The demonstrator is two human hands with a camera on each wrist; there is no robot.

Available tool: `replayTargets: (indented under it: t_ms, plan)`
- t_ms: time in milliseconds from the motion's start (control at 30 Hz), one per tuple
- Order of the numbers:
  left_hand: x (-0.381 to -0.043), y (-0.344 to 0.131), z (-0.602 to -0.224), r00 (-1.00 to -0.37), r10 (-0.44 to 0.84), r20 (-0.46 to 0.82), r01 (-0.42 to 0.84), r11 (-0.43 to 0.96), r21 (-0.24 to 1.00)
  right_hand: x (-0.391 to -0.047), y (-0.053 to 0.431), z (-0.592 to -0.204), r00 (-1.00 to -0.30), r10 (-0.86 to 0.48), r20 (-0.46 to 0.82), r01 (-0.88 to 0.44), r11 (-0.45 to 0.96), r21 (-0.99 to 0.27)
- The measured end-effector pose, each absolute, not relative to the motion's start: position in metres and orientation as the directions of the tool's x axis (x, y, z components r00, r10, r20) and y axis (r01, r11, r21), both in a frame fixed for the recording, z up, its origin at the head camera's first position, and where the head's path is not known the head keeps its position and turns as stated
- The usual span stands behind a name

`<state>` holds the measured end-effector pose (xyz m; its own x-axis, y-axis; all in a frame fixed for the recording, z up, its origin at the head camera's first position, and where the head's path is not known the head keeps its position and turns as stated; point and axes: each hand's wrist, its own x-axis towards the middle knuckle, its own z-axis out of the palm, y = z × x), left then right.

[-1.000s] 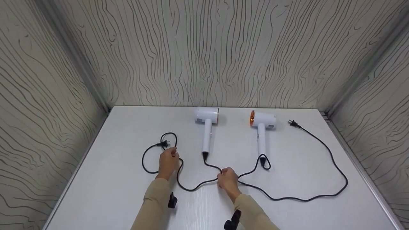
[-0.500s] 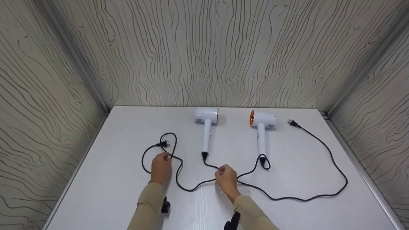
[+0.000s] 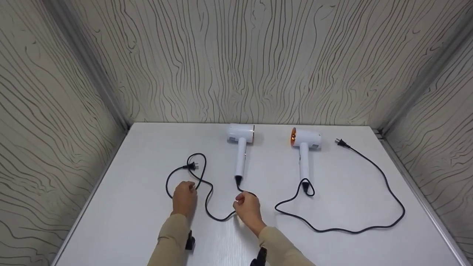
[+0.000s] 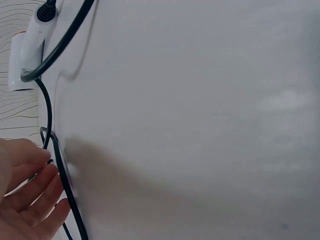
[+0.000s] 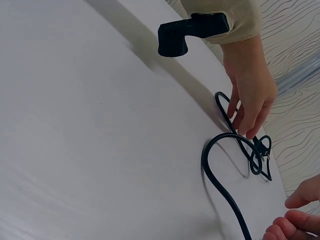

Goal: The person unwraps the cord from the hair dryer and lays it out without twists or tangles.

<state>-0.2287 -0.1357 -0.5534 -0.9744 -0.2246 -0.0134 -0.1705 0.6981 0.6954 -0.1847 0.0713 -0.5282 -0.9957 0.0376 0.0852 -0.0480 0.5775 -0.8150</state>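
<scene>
My left hand is at the looped part of the black power cord on the left. Its thumb and index fingertip pinch the cord in the left wrist view. My right hand hovers over the same cord below the white hair dryer, hiding a stretch of it. In the right wrist view a gap shows between the right thumb and fingers, with the cord running beside them. The cord's plug lies inside the loop.
A second white hair dryer with an orange-lit opening lies to the right. Its black cord curves round to a plug near the right side. Patterned wall panels enclose the white table.
My right hand has moved left, away from the right dryer's cord. My left hand has drawn back toward me and left along the looped cord. Both dryers stay put.
</scene>
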Motion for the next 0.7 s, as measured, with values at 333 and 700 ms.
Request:
replayTargets:
  t_ms: [333, 700]
  plan:
    - [-0.226, -0.135, -0.556, -0.973, -0.221, 0.063, -0.127, 0.746, 0.654, -0.174, 0.046, -0.539, -0.993, -0.090, 0.078, -0.116, 0.578, -0.808]
    - [-0.226, -0.132, -0.561, -0.971, -0.234, 0.058, -0.141, 0.746, 0.651, -0.166, 0.021, -0.547, -0.984, -0.140, 0.110, -0.177, 0.723, -0.667]
